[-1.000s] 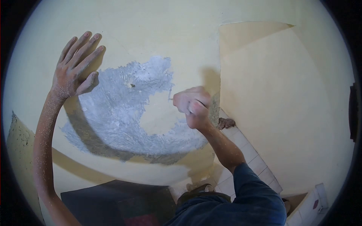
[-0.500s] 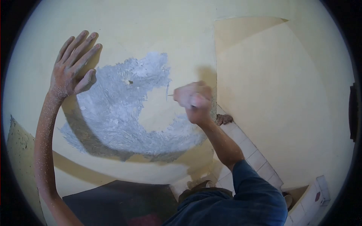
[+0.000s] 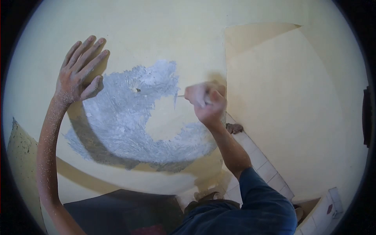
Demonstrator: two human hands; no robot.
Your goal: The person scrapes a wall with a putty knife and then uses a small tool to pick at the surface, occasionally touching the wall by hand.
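My left hand [image 3: 76, 74] lies against the pale yellow wall [image 3: 164, 27] with its fingers spread, at the upper left edge of a bared grey patch [image 3: 117, 105]. Dust coats that hand and forearm. My right hand [image 3: 206, 100] is blurred and closed around a thin-bladed scraper [image 3: 181, 96]. Only a sliver of the blade shows, pointing left at a narrow grey scratch beside the patch; its handle is hidden in my fist. Between the hands, yellow paint remains inside the curve of the grey area. A small hole [image 3: 137, 90] shows in the patch.
A wall corner rises just right of my right hand. Beneath it runs a tiled ledge [image 3: 258, 156] with a crumpled brown cloth [image 3: 235, 128]. A dark flat surface [image 3: 121, 211] lies below the patch. Another wall section [image 3: 21, 156] stands at far left.
My right hand and the scraper have moved slightly up along the wall. The left hand stays in place on the wall, while the whole view has shifted a little.
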